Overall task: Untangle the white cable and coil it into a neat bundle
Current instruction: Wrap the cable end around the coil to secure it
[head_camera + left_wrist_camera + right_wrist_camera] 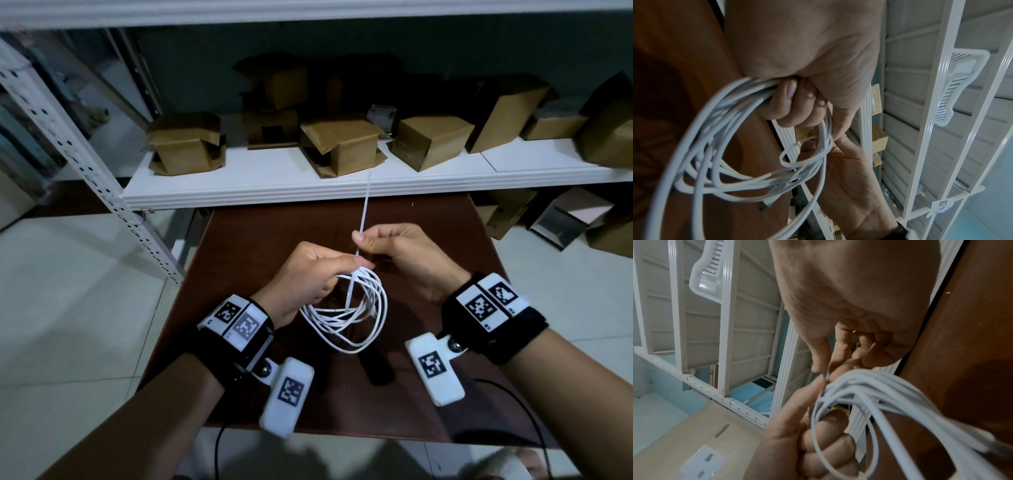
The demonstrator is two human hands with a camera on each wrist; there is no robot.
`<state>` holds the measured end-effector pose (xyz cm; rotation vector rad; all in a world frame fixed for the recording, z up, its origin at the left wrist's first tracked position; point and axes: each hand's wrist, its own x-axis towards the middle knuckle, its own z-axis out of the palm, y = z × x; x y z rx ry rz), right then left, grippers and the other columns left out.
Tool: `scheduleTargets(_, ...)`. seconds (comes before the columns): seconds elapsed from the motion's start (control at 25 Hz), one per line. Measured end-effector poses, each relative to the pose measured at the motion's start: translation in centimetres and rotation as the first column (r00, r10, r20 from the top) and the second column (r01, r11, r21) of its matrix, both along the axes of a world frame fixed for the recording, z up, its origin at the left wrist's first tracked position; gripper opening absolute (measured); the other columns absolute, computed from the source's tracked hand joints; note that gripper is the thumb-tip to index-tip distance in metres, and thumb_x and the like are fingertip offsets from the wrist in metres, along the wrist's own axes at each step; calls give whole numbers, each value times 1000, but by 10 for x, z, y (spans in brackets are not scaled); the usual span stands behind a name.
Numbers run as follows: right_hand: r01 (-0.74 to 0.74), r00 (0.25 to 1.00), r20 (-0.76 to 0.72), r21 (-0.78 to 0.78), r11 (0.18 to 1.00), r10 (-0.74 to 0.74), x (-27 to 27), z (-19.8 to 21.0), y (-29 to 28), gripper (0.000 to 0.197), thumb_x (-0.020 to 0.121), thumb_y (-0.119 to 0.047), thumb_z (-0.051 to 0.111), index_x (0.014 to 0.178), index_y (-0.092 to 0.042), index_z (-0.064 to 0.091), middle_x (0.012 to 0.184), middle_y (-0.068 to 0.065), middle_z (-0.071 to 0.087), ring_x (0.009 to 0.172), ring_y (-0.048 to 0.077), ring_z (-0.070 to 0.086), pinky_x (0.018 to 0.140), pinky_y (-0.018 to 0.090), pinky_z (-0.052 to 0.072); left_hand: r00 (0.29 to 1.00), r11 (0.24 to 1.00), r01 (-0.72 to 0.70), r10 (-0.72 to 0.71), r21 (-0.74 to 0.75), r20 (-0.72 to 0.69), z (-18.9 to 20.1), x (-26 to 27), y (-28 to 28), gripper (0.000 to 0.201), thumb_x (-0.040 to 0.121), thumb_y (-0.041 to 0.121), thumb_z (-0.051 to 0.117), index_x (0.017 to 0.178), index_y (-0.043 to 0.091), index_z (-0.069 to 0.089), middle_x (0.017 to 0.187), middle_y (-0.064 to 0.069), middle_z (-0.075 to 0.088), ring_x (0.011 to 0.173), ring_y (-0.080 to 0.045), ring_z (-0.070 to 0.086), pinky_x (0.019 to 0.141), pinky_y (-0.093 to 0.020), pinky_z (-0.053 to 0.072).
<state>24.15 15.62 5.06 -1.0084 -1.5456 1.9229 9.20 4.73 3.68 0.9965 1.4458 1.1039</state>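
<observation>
1. Left hand [310, 274] fingers curled round looped thin white cable [346, 313], held above brown wooden table [267, 236]
2. Right hand [400, 255] thumb and forefinger pinch narrow white plastic tie strip [363, 212] rising from the coil

A dark brown table [260, 236] stands before a white shelf [274, 192] bearing brown cardboard boxes [186, 144].

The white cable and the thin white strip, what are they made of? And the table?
White cable: probably rubbery plastic, smooth and matte; it bends into soft loops. Thin white strip: likely stiff plastic; it stands straight above the right hand. Table: wood-look, dark brown, faint sheen.
</observation>
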Motion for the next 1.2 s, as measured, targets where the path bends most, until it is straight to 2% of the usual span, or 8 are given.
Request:
scheduleTargets(0.12,-42,999,10,48,998,41,-3,-1,-6,21,92,-11,73,91,8,67,69,12,63,58,13,58,58,19,49,1000,1000,-12,12,4,15,0,-3,0,23,99,29,68,106,12,83,52,3,25,44,-8,17,41,-20,14)
scheduleTargets(0.28,57,998,25,108,992,-60,-4,-6,-5,30,90,-6,75,90,21,63,72,14,59,59,13,54,61,21,46,1000,1000,0,0,-1,12,-2,-1,-2,23,100,30,67,107,15,83,55,1,24,47,-10,17,43,-22,15)
scheduleTargets(0.44,215,975,25,131,968,-220,-5,-3,0,13,89,1,73,81,8,66,62,5,59,56,4,54,63,16,44,999,998,42,-43,-37,-33,-2,3,-4,20,98,28,68,103,16,84,58,-1,25,48,-11,19,43,-22,15)
scheduleTargets(0.52,303,953,-10,104,947,-303,-1,3,8,14,89,3,71,78,1,64,57,-2,60,52,0,56,58,11,44,996,996,72,-75,-56,-50,-2,5,-6,19,97,28,69,102,17,85,59,-2,25,49,-12,19,47,-26,13)
scheduleTargets(0.6,334,943,-35,87,939,-332,3,8,11,10,90,1,72,84,2,64,60,2,57,48,0,52,53,11,44,995,994,84,-87,-65,-50,-3,7,-7,19,96,28,70,102,18,85,60,-3,25,51,-14,18,50,-30,11)
scheduleTargets(0.8,194,981,-4,83,978,-194,5,4,11,23,92,-22,76,93,-1,65,64,5,51,52,8,45,48,14,38,997,996,77,-78,-54,-27,-4,8,-5,20,97,28,69,103,17,84,59,-1,25,51,-13,17,49,-28,11)
scheduleTargets(1.0,-27,999,37,63,998,25,0,-6,1,24,92,-16,75,90,7,67,71,13,59,58,14,53,56,18,45,997,999,-15,18,-30,79,-5,6,1,24,100,29,66,109,14,82,58,1,22,50,-11,16,44,-23,12)
scheduleTargets(1.2,152,987,40,134,979,-159,-3,-8,-2,23,88,-2,75,82,19,66,71,15,65,60,12,58,61,19,49,997,999,-16,19,-43,69,-7,9,0,23,100,25,66,109,13,82,57,2,24,49,-11,16,43,-22,12)
